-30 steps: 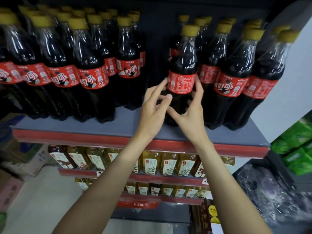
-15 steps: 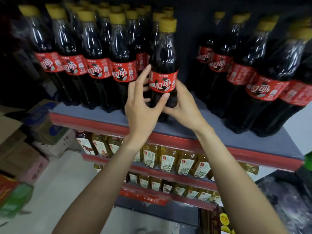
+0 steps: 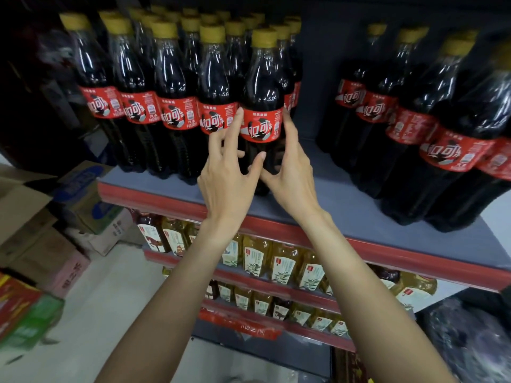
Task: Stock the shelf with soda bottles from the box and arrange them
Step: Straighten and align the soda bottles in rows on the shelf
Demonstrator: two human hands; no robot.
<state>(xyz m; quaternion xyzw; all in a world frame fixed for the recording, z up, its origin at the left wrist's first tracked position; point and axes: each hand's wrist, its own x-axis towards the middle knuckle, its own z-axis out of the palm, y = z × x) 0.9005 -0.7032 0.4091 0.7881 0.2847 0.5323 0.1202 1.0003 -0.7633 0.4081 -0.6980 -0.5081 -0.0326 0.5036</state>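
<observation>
**On the grey shelf, hands flank one cola bottle**

On the grey shelf board with the red front edge (image 3: 326, 197), a dark cola bottle with a yellow cap and red label (image 3: 261, 106) stands upright, at the right end of a row of matching bottles (image 3: 154, 100). The left hand (image 3: 231, 172) and right hand (image 3: 290, 170) flank it with fingers spread and mostly straight, fingertips touching its label edges, thumbs meeting low on its front. Right of the bottle, past a gap, a shrink-wrapped pack of larger cola bottles (image 3: 442, 128) rests. Below it sit yellow-green drink bottles (image 3: 282, 262); left of it, stacked cardboard boxes (image 3: 83, 205).
</observation>
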